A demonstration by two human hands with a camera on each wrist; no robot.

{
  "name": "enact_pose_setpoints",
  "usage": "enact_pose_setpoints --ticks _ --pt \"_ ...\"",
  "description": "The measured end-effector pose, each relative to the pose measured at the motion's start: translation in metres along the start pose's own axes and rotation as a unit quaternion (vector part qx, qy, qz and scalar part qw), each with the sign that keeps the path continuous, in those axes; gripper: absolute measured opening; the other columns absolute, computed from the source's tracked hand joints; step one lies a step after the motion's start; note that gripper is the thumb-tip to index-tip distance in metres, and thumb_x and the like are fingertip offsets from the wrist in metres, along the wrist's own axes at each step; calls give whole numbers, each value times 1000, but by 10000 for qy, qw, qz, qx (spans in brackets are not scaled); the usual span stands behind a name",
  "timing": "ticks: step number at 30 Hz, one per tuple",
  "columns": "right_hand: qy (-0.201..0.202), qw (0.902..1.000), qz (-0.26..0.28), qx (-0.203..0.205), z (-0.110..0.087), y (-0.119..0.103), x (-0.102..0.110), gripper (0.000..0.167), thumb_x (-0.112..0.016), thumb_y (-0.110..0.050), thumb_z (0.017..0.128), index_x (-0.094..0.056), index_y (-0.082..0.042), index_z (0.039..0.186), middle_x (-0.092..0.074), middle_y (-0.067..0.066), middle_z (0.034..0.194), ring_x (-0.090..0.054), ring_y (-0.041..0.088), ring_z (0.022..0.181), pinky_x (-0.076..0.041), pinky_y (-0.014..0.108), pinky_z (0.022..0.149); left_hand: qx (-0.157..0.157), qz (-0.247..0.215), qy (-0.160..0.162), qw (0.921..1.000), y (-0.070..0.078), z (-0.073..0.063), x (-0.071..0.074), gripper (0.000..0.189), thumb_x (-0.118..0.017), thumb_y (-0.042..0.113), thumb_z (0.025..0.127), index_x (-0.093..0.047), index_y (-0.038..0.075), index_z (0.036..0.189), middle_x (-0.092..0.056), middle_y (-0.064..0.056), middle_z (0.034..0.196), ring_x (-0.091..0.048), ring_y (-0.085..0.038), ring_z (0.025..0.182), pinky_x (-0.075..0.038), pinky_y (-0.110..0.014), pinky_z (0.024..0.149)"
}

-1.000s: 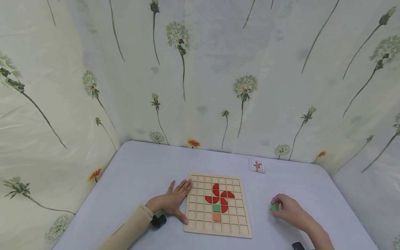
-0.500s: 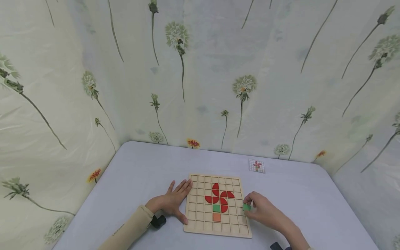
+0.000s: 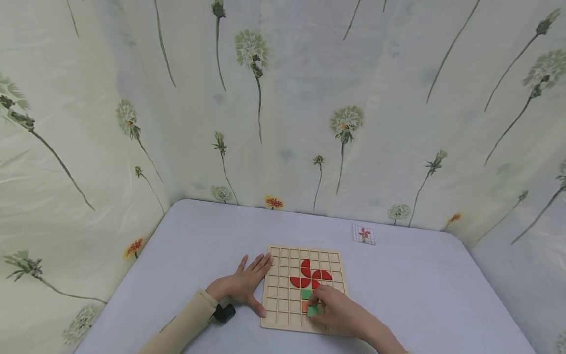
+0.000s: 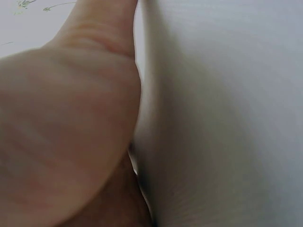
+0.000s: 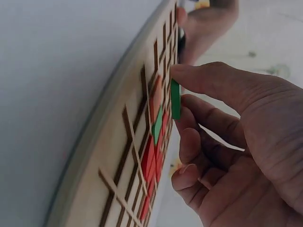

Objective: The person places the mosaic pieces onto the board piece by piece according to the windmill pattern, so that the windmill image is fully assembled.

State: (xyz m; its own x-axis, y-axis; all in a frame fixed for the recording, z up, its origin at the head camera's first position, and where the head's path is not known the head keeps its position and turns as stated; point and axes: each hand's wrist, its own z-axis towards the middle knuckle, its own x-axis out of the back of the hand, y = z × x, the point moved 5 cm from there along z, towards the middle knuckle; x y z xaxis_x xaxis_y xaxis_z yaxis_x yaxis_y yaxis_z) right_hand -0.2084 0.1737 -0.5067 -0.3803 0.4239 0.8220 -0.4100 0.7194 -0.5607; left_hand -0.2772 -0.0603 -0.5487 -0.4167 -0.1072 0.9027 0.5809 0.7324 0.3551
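A wooden grid board [image 3: 283,319] lies on the table. Red rounded pieces [image 3: 300,282] form a pinwheel on it, with a green square tile [image 3: 306,294] below them and an orange square tile [image 3: 304,306] under that, partly covered. Between thumb and fingers, my right hand [image 3: 342,309] pinches a second green square tile [image 5: 175,99]; in the right wrist view it is held just above the grid. My left hand [image 3: 243,285] lies with straight, spread fingers along the board's left edge, thumb and fingertips touching it. The left wrist view shows mostly my palm up close.
A small printed card [image 3: 364,235] with a pinwheel picture on a grid lies behind the board, to the right. A pale cloth covers the table [image 3: 212,231]. Behind it hangs a flower-printed curtain [image 3: 292,108].
My right hand has moved left from the table on the right, carrying the green tile over the board's lower middle. My left hand has stayed put.
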Motion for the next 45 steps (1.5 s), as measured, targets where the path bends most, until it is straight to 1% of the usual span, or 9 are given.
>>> enact_pose_setpoints --ticks 3,6,11,16,22,32,34,41,45 --pt "6 9995 -33 300 2 -8 -9 19 -74 -18 81 -66 -20 98 -57 -12 90 -47 3 78 -44 17 67 -12 -1 -17 10000 -1 0 -1 135 -73 71 65 4 7 155 10 -9 164 9 -30 151 8 -62 115" --pt "121 9979 -283 572 3 -13 -16 19 -75 -15 78 -68 -18 96 -58 -15 89 -47 0 79 -46 17 70 -12 -16 -16 10000 -1 0 -2 135 -73 71 65 4 7 155 11 -9 164 9 -30 151 8 -62 115" --pt "-28 9968 -567 570 4 -16 -24 19 -77 -20 79 -68 -22 96 -57 -19 88 -47 -4 80 -48 17 73 35 -73 -13 10000 -1 0 -1 135 -74 70 64 4 8 155 10 -7 164 9 -29 151 8 -61 116" --pt "-162 9971 -508 551 5 -15 -26 20 -77 -23 81 -66 -24 98 -58 -19 89 -48 -3 81 -49 18 75 65 -122 -24 9999 1 -2 1 134 -75 69 65 4 8 155 11 -6 164 10 -29 151 9 -60 116" --pt "-113 9981 -283 532 6 -9 -25 21 -76 -24 83 -64 -27 100 -56 -20 93 -49 -4 86 -50 21 79 30 -123 -16 9999 2 -3 3 134 -75 68 65 3 7 155 9 -8 164 8 -30 151 8 -62 115" --pt "-136 9957 -537 737 3 -7 -22 20 -75 -24 84 -65 -29 101 -57 -22 95 -50 -5 86 -50 21 80 82 -127 -36 9999 2 -3 1 134 -75 68 65 3 8 155 10 -7 164 9 -29 151 8 -61 116" --pt "-161 9960 -513 714 3 -6 -21 20 -74 -23 83 -65 -29 100 -57 -22 94 -50 -5 85 -50 21 78 77 -102 -35 9999 2 -3 1 134 -75 68 65 4 8 155 10 -7 164 9 -29 151 8 -61 116" --pt "-72 9994 -117 332 3 0 -18 22 -77 -24 80 -65 -25 99 -58 -18 89 -49 -1 79 -47 19 71 83 -103 -34 9999 1 -2 1 135 -75 69 65 4 8 155 11 -7 164 9 -29 151 9 -60 116" --pt "-137 9995 -139 264 4 0 -17 20 -77 -27 80 -65 -25 96 -58 -18 88 -48 -2 78 -46 19 69 59 -107 -26 9999 1 -2 2 135 -75 69 65 4 7 155 10 -8 164 9 -30 151 9 -61 116"
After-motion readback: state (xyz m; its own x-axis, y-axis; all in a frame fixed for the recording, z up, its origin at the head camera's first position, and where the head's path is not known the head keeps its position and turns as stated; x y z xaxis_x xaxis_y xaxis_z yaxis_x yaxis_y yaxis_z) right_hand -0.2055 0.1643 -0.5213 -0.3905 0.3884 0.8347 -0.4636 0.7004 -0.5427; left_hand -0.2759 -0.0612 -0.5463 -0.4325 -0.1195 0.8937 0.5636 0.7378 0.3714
